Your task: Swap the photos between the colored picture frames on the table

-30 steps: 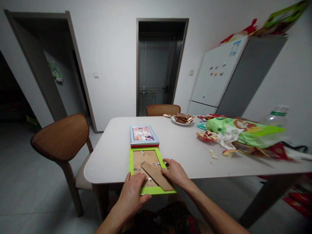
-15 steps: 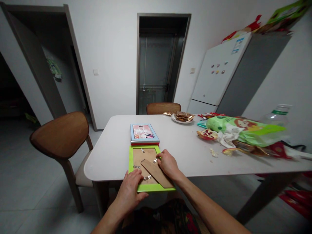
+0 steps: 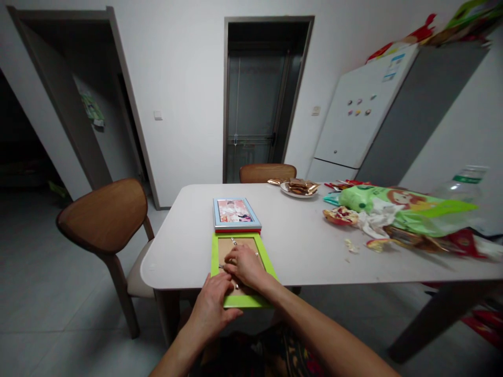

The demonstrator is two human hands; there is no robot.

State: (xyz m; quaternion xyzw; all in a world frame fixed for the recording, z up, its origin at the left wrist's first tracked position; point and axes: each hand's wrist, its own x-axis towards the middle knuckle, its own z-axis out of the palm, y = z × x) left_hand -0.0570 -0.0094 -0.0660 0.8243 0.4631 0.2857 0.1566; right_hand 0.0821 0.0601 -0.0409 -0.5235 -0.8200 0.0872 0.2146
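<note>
A picture frame with a lime green border (image 3: 269, 262) lies face down at the table's front edge, partly overhanging it. Its brown backing board (image 3: 225, 246) carries small metal clips (image 3: 234, 241) along the sides. My left hand (image 3: 214, 301) grips the lower left corner, fingers on top and thumb at the front edge. Over the middle of the backing, my right hand (image 3: 245, 266) has its fingers bent together near the left clip. What they pinch is hidden beneath them. The backing's stand leg does not show. Just behind lies a stack of frames, a light blue one (image 3: 237, 228) on top.
On the white table (image 3: 306, 241), a plate (image 3: 295, 195) of wrapped snacks stands at the back. A pomegranate piece (image 3: 340, 216), crumpled tissue (image 3: 373, 221), a green packet (image 3: 408, 207) and peel lie to the right. Wooden chairs (image 3: 104, 217) stand left and behind.
My right hand has moved left from the frame's right edge to the middle of the backing. The stand leg that lay slanted at lower right no longer shows. My left hand keeps its place.
</note>
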